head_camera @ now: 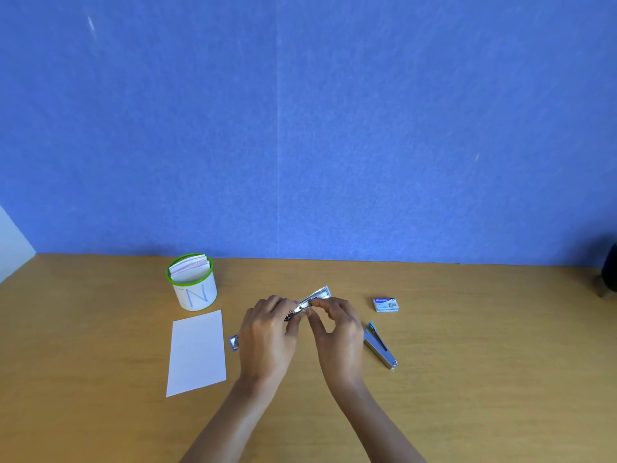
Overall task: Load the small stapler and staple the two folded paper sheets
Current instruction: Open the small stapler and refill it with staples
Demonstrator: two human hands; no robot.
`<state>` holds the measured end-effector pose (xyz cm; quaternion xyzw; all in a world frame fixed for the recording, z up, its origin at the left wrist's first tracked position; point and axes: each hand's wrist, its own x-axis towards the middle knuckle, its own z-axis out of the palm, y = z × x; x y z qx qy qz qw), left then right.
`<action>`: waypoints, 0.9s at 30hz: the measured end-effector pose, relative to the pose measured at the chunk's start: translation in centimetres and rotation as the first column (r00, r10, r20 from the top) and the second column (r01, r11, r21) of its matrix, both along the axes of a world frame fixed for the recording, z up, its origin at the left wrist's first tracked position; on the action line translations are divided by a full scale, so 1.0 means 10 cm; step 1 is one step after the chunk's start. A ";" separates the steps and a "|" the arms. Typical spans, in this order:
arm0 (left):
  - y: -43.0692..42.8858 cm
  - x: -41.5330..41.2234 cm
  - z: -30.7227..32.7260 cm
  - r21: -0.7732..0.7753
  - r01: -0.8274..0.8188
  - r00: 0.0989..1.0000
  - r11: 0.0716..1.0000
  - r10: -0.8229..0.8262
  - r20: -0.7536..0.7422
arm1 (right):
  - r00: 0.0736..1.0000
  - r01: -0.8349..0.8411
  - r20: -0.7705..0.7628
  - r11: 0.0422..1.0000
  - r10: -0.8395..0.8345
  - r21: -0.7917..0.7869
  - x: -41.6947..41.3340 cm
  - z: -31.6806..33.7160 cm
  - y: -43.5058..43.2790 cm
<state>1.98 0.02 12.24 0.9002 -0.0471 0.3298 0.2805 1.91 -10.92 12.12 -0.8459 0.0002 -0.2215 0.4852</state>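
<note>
1. In the head view, the small stapler [309, 303] is sitting just below the middle of the frame, held above the wooden table [467, 396] between both hands.
2. It is showing as a slim, shiny metal body lying on a slant. Its lower left end is hiding among the fingers, and its silver channel is reaching toward the upper right and ending in a blue tip. Whether staples are lying in the channel cannot be told.
3. The left hand [267, 335] is curling its fingers round the stapler's lower left end, with the back of the hand facing the camera.
4. The right hand [337, 329] is pinching the stapler's middle between thumb and forefinger, with the other fingers bending loosely beside them.
5. A folded white paper sheet [197, 352] is lying flat at lower left of centre, near the left hand.
6. A small purple-edged item [234, 342] is peeking out between the sheet and the left hand, too hidden to identify.
7. A white cup [197, 294] with a green rim and a blue letter N is standing above the sheet, holding more folded papers upright.
8. A small blue-and-white staple box [386, 304] is lying to the right of the hands. Below it, a second stapler [380, 345], metal with a blue end, is lying just beside the right hand.
9. A blue wall [300, 128] is filling the upper half.
</note>
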 end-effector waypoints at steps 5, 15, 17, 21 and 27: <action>-0.01 0.01 0.00 -0.033 0.011 0.999 0.999 -0.010 0.036 | 0.995 0.004 0.096 0.993 0.007 -0.115 -0.01 -0.02 -0.01; 0.03 0.04 -0.06 -0.080 0.022 0.999 0.997 -0.019 0.033 | 0.991 0.061 -0.135 0.917 -0.008 0.395 0.08 0.00 -0.11; 0.02 0.04 -0.07 -0.072 0.033 0.999 0.997 -0.031 0.026 | 0.942 0.112 -0.302 0.710 0.148 0.695 0.14 0.04 -0.13; -0.04 0.01 -0.05 -0.082 0.064 0.997 0.995 -0.066 -0.033 | 0.903 0.042 -0.263 0.539 0.341 0.842 0.18 0.05 -0.16; 0.02 0.07 0.00 -0.376 0.004 0.793 0.927 -0.232 -0.563 | 0.950 0.050 -0.225 0.607 0.215 0.793 0.20 -0.07 -0.18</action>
